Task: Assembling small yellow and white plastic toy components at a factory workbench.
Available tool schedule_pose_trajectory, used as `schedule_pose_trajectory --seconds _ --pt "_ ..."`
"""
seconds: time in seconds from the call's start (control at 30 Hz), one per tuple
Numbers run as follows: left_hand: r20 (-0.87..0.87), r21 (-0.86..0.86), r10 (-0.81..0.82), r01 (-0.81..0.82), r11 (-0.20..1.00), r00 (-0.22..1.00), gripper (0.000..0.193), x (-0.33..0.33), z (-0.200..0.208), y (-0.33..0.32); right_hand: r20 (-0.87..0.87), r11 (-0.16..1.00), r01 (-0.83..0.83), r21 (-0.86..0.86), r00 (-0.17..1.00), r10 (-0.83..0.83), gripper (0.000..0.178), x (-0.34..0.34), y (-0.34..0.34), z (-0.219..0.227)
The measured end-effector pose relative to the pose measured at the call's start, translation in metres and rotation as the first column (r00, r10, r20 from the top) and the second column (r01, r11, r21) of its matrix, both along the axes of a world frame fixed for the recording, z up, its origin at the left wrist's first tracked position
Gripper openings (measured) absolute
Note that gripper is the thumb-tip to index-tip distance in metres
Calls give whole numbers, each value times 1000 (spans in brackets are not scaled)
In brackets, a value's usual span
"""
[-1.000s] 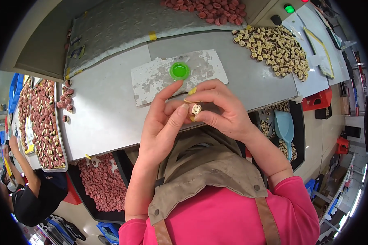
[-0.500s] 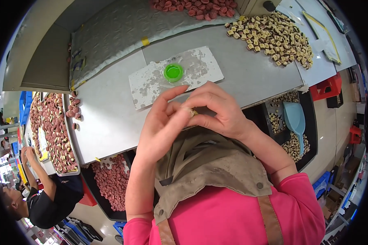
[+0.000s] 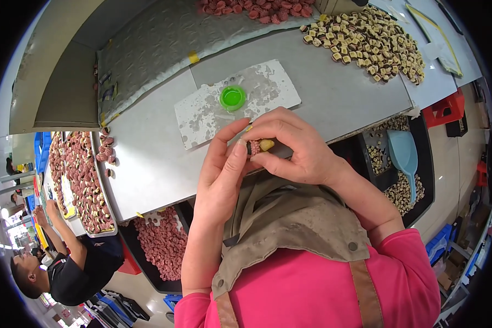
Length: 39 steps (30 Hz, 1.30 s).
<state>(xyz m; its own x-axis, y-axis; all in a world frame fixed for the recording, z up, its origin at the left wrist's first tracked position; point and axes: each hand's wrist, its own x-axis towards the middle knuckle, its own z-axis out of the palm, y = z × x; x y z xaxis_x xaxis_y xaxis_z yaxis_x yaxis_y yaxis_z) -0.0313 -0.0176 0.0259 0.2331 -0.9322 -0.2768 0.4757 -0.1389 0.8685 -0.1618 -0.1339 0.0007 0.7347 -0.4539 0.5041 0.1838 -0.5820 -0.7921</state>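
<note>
Watching the pale table, a spotted board beyond two hands.
I see the left hand and right hand pinching a ridged pink piece at the near edge; cream showed there a second ago, so I judge it's been turned, handling unfinished.

A small pink, bumpy piece is held in the fingertips of the left hand and right hand, near a brown apron. Something small and yellow is seen beside it. On the grey table, a green dish is set on a white, spotty board. Pale and brown bits are heaped at the far right. A blue scoop is laid in a black bin. At the left, a tray is filled with pink and cream pieces.
</note>
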Motion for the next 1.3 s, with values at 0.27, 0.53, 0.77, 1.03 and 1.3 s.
schedule_pose_trajectory --seconds 0.27,0.53,0.77,1.03,1.3 --pt "9 -24 47 -47 999 999 42 -5 -5 -1 -5 992 -75 98 997 76 28 -1 -4 -3" --pt "56 -74 128 -124 990 990 32 -12 -9 10 69 990 -91 105 994 84 16 -6 -4 4" --pt "852 -93 275 -388 917 446 20 49 -7 47 -56 996 56 74 997 -52 10 -24 -26 17" --pt "792 -171 -49 -299 939 -609 16 163 -9 58 -57 615 469 -634 765 -642 12 -42 -145 12" --pt "817 -164 13 -211 964 -576 17 148 4 -19 -84 535 350 -769 774 -627 11 -41 -160 12"
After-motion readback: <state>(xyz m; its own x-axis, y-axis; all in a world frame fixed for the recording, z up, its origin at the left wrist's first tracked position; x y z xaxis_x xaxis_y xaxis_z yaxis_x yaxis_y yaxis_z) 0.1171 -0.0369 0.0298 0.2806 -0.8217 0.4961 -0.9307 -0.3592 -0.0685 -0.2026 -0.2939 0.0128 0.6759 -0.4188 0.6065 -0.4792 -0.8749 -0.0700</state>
